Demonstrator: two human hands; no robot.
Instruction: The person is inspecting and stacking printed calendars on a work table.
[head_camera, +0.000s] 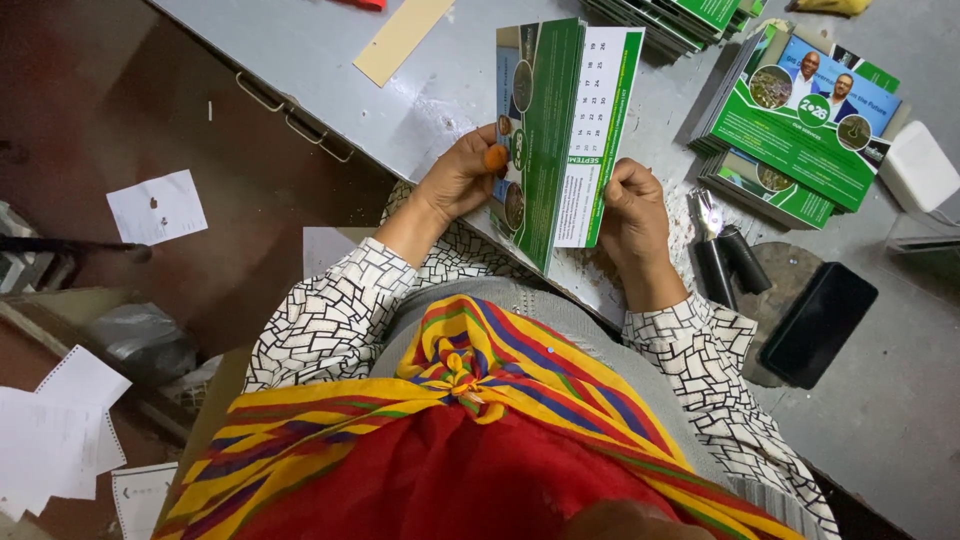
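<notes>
We see both hands holding one stack of printed calendar sheets (560, 130) above the near edge of the grey counter (440, 90). The left hand (462, 178) is closed on the stack's left edge, thumb on top and fingers underneath. The right hand (632, 205) is curled tight around the stack's lower right corner, its fingers folded over the white page. The stack is green and white, tilted, with its long side running from about 6 o'clock up toward 12 o'clock, and its lower end overhangs the counter edge.

At 2 o'clock from the hands, piles of green and blue calendars (800, 120) lie on the counter, well apart from the held stack. More green sheets (680, 15) sit at 1 o'clock near the top edge. Just beside the right hand, at 3 o'clock, lie pliers (725, 255) with black grips, and beyond them a black phone (818, 322) at 4 o'clock. A white box (920, 165) sits at the far right. A tan strip (400, 38) lies at 11 o'clock. On the floor at 9 o'clock, a scrap of white paper (157, 206) lies loose.
</notes>
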